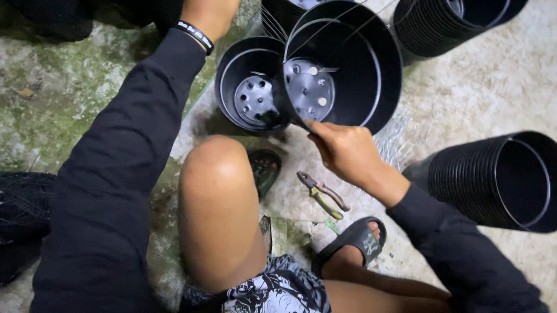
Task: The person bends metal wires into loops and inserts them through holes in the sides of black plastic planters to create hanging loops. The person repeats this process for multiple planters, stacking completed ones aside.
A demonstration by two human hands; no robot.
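- Gripping the near rim of a tilted black pot, the right hand is closed on that rim at centre frame, with the pot's perforated base turned toward the left.
- Raised at far left, the left hand is loosely curled; thin wires run toward it across the pot mouth, but whether they are pinched cannot be told.
- A second pot stands upright, touching the tilted one on its left side; it could be knocked over if the held pot swings.
- The wires are judged likely to tangle or slip, since they are fine and stretched taut.
- Pliers lie on the ground near the sandalled foot and could be stepped on.
- 2 stacks of pots lie on their sides, at right and far right, and might roll if nudged.
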